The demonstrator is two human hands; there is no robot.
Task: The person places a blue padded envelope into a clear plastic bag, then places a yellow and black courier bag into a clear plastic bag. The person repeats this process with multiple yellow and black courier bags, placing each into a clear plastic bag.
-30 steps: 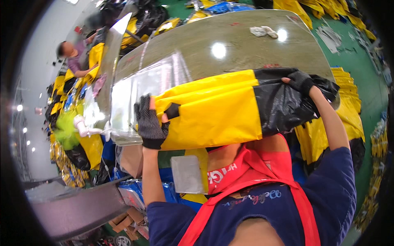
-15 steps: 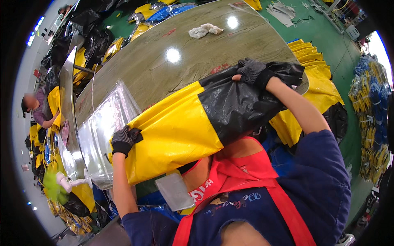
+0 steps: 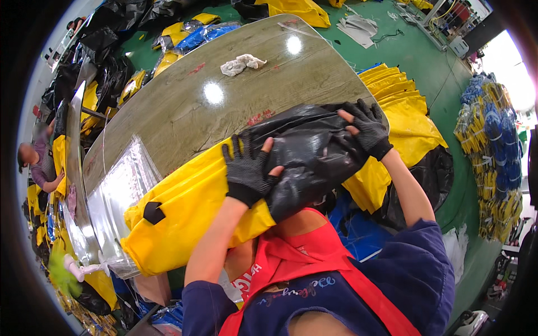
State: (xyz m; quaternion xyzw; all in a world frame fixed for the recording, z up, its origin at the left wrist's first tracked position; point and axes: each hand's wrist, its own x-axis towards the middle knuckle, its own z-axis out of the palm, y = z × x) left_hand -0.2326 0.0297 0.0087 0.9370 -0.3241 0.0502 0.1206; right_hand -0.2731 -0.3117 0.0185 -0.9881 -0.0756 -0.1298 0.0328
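Observation:
A folded yellow-and-black plastic sheet point(image 3: 185, 201) lies across the near edge of the table, yellow to the left and black to the right. A small black tab shows on its yellow part. Both my hands wear dark grey knit gloves with some bare fingertips. My left hand point(image 3: 246, 171) rests with spread fingers where yellow meets black. At the black right end, my right hand point(image 3: 367, 129) presses down with its fingers apart. A clear plastic film stack point(image 3: 126, 179) lies left of the folded sheet, partly under it.
The wood-patterned table point(image 3: 196, 112) carries a crumpled white rag point(image 3: 242, 64). Yellow folded sheets point(image 3: 406, 117) are piled off its right edge. Tied blue-and-yellow bundles point(image 3: 493, 157) stand farther right. A pink fan point(image 3: 78, 269) is at lower left; another person point(image 3: 42, 162) works beyond it.
My left hand has left the yellow end and moved right onto the seam, its fingers now spread. My right hand has shifted to the black end, and that part looks more bunched.

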